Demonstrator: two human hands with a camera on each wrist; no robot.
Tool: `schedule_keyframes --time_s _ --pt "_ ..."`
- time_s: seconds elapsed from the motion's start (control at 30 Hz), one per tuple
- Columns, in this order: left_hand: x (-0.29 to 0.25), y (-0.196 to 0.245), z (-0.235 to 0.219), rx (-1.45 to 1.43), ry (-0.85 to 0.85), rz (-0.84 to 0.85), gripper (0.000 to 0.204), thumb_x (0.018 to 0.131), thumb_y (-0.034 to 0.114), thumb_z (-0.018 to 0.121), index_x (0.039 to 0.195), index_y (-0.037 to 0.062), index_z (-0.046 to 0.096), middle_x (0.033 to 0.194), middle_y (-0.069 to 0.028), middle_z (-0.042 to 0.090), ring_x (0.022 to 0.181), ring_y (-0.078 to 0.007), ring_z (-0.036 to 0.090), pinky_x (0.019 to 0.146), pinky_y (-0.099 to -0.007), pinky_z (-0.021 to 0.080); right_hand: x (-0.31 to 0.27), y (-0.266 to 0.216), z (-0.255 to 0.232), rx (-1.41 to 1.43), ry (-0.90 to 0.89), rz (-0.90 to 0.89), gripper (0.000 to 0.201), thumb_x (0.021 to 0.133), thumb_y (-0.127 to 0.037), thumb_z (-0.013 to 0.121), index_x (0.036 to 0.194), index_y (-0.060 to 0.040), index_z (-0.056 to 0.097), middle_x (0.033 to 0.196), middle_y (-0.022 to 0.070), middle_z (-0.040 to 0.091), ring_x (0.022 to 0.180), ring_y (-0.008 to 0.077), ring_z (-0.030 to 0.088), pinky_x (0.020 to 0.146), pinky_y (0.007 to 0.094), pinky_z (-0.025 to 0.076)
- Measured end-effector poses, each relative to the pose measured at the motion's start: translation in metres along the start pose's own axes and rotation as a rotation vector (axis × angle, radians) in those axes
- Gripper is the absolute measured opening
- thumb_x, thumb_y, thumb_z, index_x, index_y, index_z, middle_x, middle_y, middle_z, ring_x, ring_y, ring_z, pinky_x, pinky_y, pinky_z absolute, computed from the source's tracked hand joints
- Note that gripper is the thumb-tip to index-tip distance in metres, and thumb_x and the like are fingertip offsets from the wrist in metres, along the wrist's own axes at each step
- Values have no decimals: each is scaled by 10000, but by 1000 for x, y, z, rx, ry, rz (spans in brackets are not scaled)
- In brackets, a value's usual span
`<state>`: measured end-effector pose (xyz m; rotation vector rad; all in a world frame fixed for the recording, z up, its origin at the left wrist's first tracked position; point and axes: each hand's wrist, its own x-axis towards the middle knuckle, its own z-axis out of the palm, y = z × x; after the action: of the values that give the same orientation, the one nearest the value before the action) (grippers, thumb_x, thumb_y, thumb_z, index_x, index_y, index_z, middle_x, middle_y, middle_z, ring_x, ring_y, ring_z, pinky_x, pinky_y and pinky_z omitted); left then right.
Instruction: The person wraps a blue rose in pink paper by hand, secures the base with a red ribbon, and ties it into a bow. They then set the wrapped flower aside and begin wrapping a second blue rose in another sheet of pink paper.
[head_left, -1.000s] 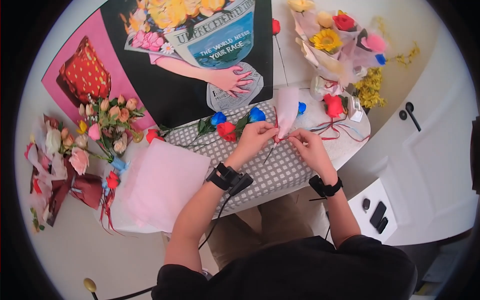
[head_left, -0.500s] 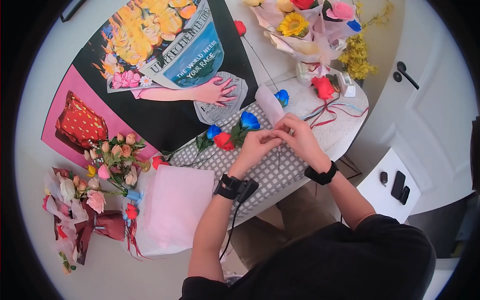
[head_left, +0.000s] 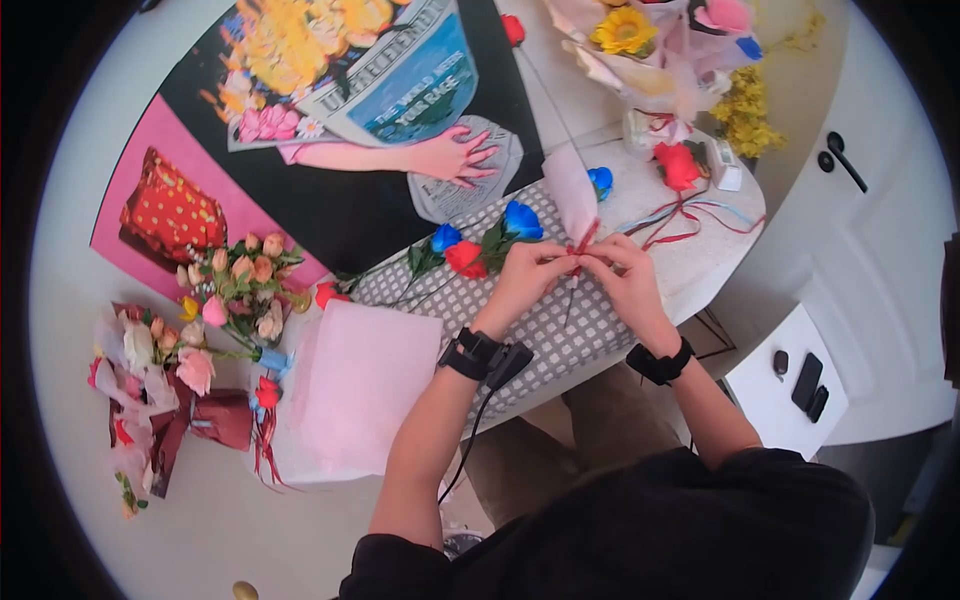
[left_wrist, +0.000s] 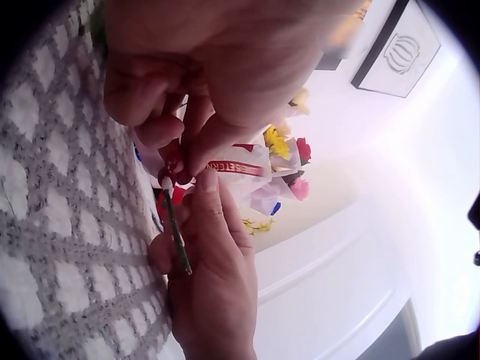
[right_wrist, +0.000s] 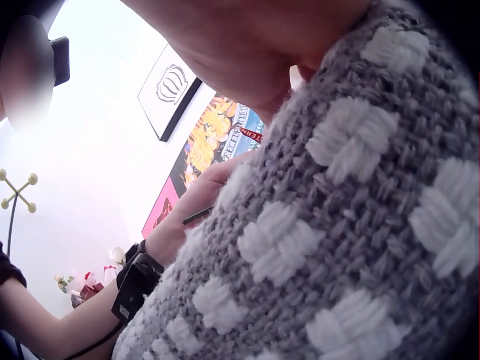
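A pale pink wrapped bundle (head_left: 572, 190) lies on the grey-and-white cloth (head_left: 480, 335), its narrow end toward the person. Red ribbon (left_wrist: 234, 167) with lettering circles that end, and a dark green stem (left_wrist: 177, 229) sticks out below it. My left hand (head_left: 523, 285) pinches the ribbon on the left side between thumb and fingers. From the right, my right hand (head_left: 632, 290) pinches the ribbon too, its fingertips almost meeting the left ones. In the right wrist view the fingertips are hidden behind the cloth.
Blue roses (head_left: 522, 220) and a red rose (head_left: 465, 260) lie left of the bundle. Pink sheets (head_left: 370, 375) cover the table's left part. Bouquets (head_left: 245, 285) stand further left; another bouquet (head_left: 640, 60) is at the back right, near loose ribbons (head_left: 680, 215).
The hands drew together over the bundle's narrow end, then moved slightly apart, with red ribbon now showing above the fingertips. The head view has shifted.
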<state>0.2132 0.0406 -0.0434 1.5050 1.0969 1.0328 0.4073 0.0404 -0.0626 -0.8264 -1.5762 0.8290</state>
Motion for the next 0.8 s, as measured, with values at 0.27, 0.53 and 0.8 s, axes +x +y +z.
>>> schedule_keyframes --time_s 0.27,0.53,0.8 --pt "0 -1 -4 -20 -52 -91 240 946 246 709 852 30 754 592 31 528 505 -38 433 453 -229 287 4 2 1 158 -65 275 91 987 -97 644 962 -13 669 737 -7 611 596 51 503 538 216 391" --pt "0 -7 -5 -167 -40 -170 238 970 262 690 949 30 741 608 39 521 516 -37 438 455 -214 299 2 11 2 168 -68 305 129 1008 -157 641 963 -37 653 716 -24 606 573 22 491 475 193 335" --pt "6 -26 -2 -240 -25 -105 228 979 216 667 906 11 732 593 6 550 487 -56 470 431 -226 329 1 13 4 101 -119 272 85 980 -115 683 1013 -46 645 814 -25 643 662 25 538 490 176 348"
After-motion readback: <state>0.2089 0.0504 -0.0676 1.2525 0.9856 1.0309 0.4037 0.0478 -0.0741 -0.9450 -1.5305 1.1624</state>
